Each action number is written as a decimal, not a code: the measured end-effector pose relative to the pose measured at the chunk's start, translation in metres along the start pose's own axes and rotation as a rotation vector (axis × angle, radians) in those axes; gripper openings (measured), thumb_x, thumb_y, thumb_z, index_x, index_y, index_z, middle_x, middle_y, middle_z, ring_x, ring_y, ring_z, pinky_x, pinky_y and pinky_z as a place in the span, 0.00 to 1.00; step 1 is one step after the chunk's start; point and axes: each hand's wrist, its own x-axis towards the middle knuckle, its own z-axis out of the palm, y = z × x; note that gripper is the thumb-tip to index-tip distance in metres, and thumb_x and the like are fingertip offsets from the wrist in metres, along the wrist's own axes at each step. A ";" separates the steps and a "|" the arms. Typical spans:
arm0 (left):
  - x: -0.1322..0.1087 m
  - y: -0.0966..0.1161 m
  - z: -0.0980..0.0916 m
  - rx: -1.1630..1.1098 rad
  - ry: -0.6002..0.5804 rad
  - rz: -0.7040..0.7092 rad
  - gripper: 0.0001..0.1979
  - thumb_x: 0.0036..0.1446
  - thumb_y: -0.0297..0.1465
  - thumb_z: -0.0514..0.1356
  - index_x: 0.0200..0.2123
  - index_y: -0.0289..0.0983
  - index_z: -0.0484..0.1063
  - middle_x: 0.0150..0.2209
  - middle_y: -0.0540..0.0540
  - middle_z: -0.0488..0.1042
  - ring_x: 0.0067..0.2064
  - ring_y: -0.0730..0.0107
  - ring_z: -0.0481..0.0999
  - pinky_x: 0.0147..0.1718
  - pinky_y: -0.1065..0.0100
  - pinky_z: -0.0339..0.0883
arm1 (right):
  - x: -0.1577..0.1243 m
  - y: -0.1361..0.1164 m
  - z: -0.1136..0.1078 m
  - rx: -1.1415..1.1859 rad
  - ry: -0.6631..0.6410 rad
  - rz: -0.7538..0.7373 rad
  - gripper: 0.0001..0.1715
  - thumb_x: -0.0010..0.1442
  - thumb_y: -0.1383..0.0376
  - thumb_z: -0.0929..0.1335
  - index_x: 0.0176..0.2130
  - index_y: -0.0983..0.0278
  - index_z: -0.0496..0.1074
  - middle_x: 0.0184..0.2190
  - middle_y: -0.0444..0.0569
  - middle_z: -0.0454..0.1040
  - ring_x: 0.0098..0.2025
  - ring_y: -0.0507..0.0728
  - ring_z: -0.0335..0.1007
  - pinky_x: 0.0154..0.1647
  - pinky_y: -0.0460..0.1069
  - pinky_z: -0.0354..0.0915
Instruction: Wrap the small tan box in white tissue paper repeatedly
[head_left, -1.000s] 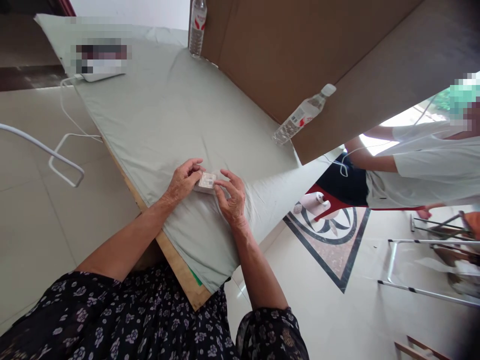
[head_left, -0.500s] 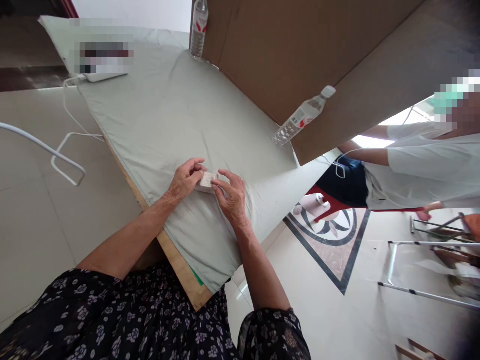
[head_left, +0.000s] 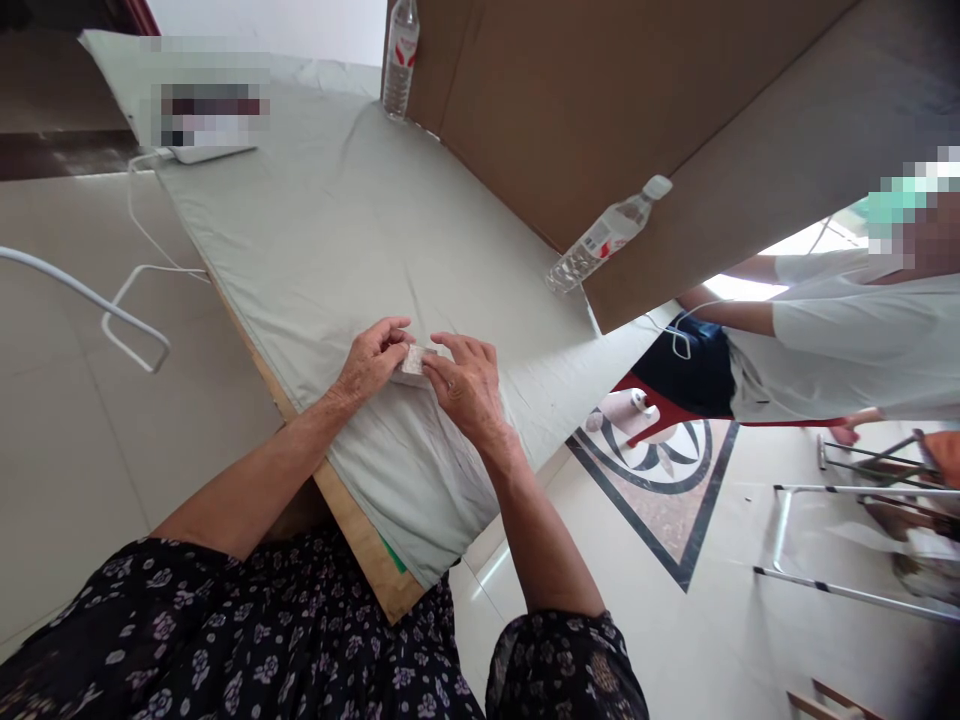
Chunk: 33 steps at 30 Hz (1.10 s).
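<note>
A small pale block, whitish on top and box-shaped (head_left: 412,366), rests on the cloth-covered table (head_left: 337,240) near its front corner. My left hand (head_left: 373,356) grips its left end, thumb on the near top edge and fingers curled at the far side. At the right end, my right hand (head_left: 466,382) pinches the block with thumb and fingertips, its wrist bent. Both hands partly cover the block, so its exact kind cannot be made out.
A large brown cardboard sheet (head_left: 570,110) stands at the back right. One clear water bottle (head_left: 607,235) leans by its near end, another bottle (head_left: 401,60) by its far end. A white device with a cable (head_left: 214,150) lies far left. At right sits a person in a white shirt (head_left: 847,340).
My right hand has turned slightly, and its wrist and forearm have shifted to the right. The left hand and the block stay in place.
</note>
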 end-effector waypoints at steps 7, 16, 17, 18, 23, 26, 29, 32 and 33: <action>-0.001 0.001 0.000 0.058 -0.020 0.017 0.26 0.49 0.33 0.63 0.53 0.35 0.75 0.42 0.44 0.81 0.38 0.68 0.77 0.41 0.65 0.71 | 0.006 0.000 0.013 0.050 0.034 0.006 0.14 0.73 0.67 0.62 0.38 0.58 0.76 0.55 0.52 0.81 0.57 0.63 0.73 0.58 0.61 0.62; -0.006 0.001 0.002 0.389 -0.070 0.136 0.35 0.47 0.35 0.69 0.61 0.37 0.72 0.51 0.40 0.79 0.52 0.55 0.76 0.56 0.55 0.70 | 0.019 0.011 0.006 0.065 0.117 0.016 0.13 0.75 0.65 0.58 0.42 0.59 0.69 0.60 0.57 0.77 0.59 0.60 0.74 0.59 0.58 0.63; -0.006 0.002 0.002 0.408 -0.087 0.139 0.37 0.47 0.36 0.69 0.62 0.37 0.71 0.51 0.40 0.78 0.53 0.54 0.76 0.57 0.55 0.69 | 0.023 0.012 0.003 0.060 0.118 0.012 0.13 0.75 0.65 0.58 0.42 0.59 0.69 0.60 0.58 0.76 0.59 0.60 0.74 0.59 0.58 0.63; -0.007 0.003 0.002 0.417 -0.108 0.137 0.39 0.47 0.36 0.69 0.63 0.36 0.70 0.52 0.40 0.78 0.54 0.53 0.76 0.57 0.54 0.69 | 0.027 0.014 0.000 0.055 0.117 0.009 0.13 0.75 0.66 0.58 0.42 0.59 0.69 0.61 0.58 0.76 0.59 0.60 0.74 0.59 0.57 0.63; -0.009 0.007 0.002 0.357 -0.210 0.187 0.45 0.47 0.32 0.67 0.70 0.36 0.61 0.57 0.39 0.75 0.54 0.56 0.76 0.58 0.57 0.69 | 0.046 0.022 -0.015 0.054 0.113 0.030 0.12 0.75 0.65 0.58 0.43 0.59 0.69 0.62 0.56 0.74 0.61 0.61 0.72 0.61 0.58 0.62; -0.008 0.003 0.003 0.329 -0.198 0.249 0.48 0.46 0.29 0.66 0.71 0.36 0.57 0.65 0.36 0.69 0.61 0.53 0.72 0.64 0.55 0.65 | 0.057 0.028 -0.019 0.073 0.105 0.041 0.12 0.76 0.63 0.58 0.44 0.59 0.69 0.64 0.55 0.72 0.62 0.61 0.70 0.62 0.59 0.62; -0.005 -0.002 0.003 0.321 -0.182 0.274 0.51 0.46 0.30 0.67 0.73 0.34 0.55 0.67 0.33 0.66 0.65 0.49 0.69 0.68 0.52 0.60 | 0.074 0.036 -0.016 0.090 0.100 0.054 0.13 0.75 0.62 0.58 0.43 0.59 0.70 0.64 0.56 0.72 0.64 0.63 0.68 0.63 0.60 0.62; -0.004 -0.004 0.003 0.287 -0.167 0.269 0.52 0.46 0.32 0.69 0.74 0.36 0.54 0.68 0.31 0.64 0.66 0.47 0.67 0.68 0.48 0.58 | 0.093 0.050 -0.008 0.112 0.085 0.069 0.13 0.75 0.62 0.59 0.42 0.60 0.70 0.63 0.58 0.72 0.64 0.64 0.68 0.63 0.62 0.62; -0.004 -0.004 0.003 0.262 -0.164 0.256 0.53 0.46 0.33 0.70 0.74 0.37 0.54 0.69 0.31 0.63 0.66 0.47 0.67 0.68 0.48 0.59 | 0.099 0.056 -0.005 0.121 0.078 0.075 0.13 0.75 0.62 0.60 0.42 0.60 0.71 0.63 0.58 0.72 0.64 0.64 0.68 0.63 0.62 0.63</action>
